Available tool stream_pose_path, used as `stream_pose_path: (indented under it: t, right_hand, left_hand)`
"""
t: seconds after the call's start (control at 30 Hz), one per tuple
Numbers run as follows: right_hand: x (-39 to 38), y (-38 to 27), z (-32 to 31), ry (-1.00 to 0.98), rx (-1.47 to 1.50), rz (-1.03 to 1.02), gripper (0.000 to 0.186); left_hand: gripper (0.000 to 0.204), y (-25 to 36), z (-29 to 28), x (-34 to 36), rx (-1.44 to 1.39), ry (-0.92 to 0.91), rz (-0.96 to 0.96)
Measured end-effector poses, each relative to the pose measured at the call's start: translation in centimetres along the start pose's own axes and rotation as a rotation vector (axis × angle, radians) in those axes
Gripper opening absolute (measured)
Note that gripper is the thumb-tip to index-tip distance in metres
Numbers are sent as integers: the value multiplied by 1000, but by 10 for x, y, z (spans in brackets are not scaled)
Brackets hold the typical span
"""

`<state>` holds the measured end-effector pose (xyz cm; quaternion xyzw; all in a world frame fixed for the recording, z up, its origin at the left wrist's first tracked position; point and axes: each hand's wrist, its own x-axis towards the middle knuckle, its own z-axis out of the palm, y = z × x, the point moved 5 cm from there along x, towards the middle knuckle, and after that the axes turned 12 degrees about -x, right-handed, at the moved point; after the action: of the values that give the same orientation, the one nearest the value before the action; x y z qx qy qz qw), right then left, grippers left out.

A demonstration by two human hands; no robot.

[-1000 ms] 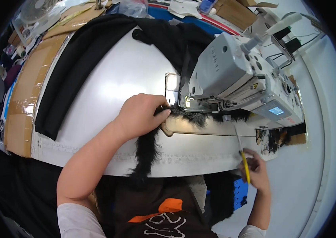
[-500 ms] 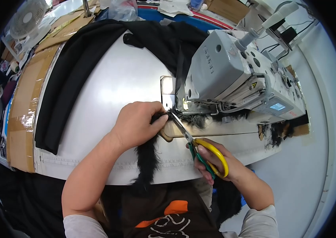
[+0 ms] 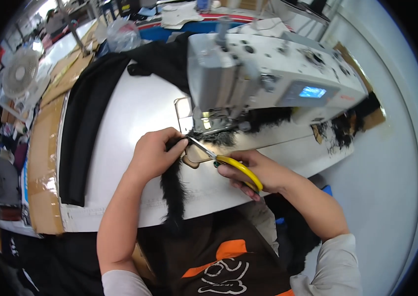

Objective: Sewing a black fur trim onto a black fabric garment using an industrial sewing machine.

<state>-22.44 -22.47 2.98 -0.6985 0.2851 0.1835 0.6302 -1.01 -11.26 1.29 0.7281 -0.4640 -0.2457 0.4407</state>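
Observation:
My left hand (image 3: 156, 152) is closed, pinching the upper end of a strip of black fur trim (image 3: 173, 192). The strip hangs from my fingers over the table's near edge. Closed around the handles of a pair of scissors (image 3: 243, 170) is my right hand (image 3: 263, 170); one handle is yellow, and the green one is mostly hidden behind it. The blades point up and left, their tips at the fur beside my left fingertips. Just beyond is the needle area of a white sewing machine (image 3: 288, 84), with more black fur (image 3: 219, 138) lying along its bed.
Black fabric (image 3: 88, 123) drapes over the left and back of the white table (image 3: 115, 172). Taped cardboard (image 3: 46, 167) lines the left edge. A fan (image 3: 20, 73) and a clear plastic bag (image 3: 122, 34) are farther back. Loose fur scraps (image 3: 337, 135) lie at the right.
The whole view has shifted and turned, so the machine shows more from its front. The scissors' handles have drawn together, with less green showing. My left hand still pinches the trim.

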Motion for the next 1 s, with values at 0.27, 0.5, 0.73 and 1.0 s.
stream_pose_path:
  t: [0.27,0.5,0.73,1.0]
  right_hand:
    - [-93,52,-35,85,-236,-125,52]
    - [-124,96,-121,959,-811,-60,38]
    - [-132,71,-111,1372,-568,-606,39]
    - [-163,128,-143,865,253,-544,37]
  left_hand:
    - [19,-14,-9,-36,-210,174,-76]
    - [13,81,69,-57,-371,-52,-128]
    - [29,163,176,-8,-381,-166,140]
    - [49,205,276,12,-602,-246,-32]
